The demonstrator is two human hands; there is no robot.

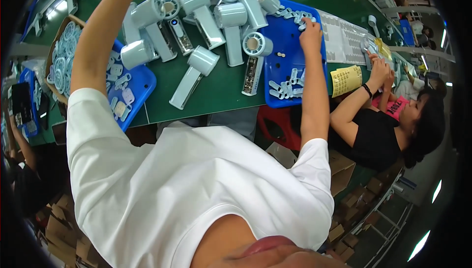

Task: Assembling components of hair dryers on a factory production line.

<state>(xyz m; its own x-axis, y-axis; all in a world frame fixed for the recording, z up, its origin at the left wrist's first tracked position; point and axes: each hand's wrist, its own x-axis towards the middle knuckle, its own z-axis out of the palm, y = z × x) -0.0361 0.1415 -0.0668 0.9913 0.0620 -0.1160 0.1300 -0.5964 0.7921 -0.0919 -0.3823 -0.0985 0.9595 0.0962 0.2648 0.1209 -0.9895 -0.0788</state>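
pieces [296, 15]: small, pale blue, at 1 o'clock in the blue tray [289, 37]
right hand [310, 35]: narrow grip at them – can't tell if holding one
left hand: past the edge at 11 o'clock – can't tell its grip

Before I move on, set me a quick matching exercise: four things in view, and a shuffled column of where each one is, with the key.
1. right hand
2. yellow sheet
3. pale-blue rings
4. red plastic object

A. in the cardboard box, far left
B. at the far end of the right blue tray
C. below the near edge of the table
D. just right of that tray

Pairs: 1-B, 2-D, 3-A, 4-C
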